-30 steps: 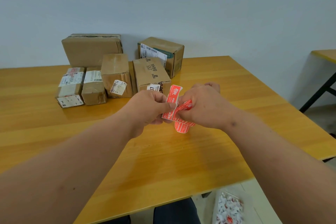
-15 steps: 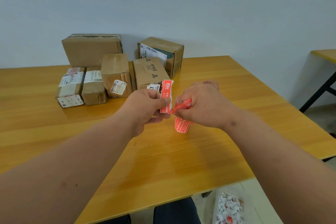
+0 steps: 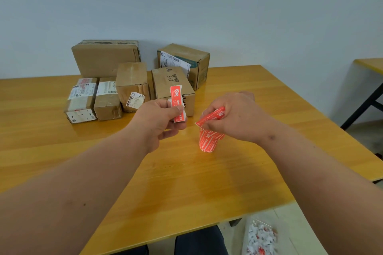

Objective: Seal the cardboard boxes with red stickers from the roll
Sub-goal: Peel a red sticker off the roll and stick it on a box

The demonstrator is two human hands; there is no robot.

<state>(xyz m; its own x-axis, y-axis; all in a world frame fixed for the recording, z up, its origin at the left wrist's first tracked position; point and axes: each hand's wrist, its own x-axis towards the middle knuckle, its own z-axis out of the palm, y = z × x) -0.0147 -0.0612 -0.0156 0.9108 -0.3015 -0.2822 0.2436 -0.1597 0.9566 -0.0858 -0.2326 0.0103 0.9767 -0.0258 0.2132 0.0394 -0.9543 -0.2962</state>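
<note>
Sticker now torn free in left hand, apart from roll.

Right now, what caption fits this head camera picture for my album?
Left hand pinches a torn-off red sticker, right hand grips the sticker roll, cardboard boxes waiting behind.

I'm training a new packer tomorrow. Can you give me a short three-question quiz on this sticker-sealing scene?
1. True or false: the left hand holds a red sticker apart from the sticker roll.
2. Which hand has its grip on the roll? A) left B) right C) neither
3. Fill in: the cardboard boxes sit on the ___.

Key: 1 true; 2 B, the right hand; 3 table.
</note>
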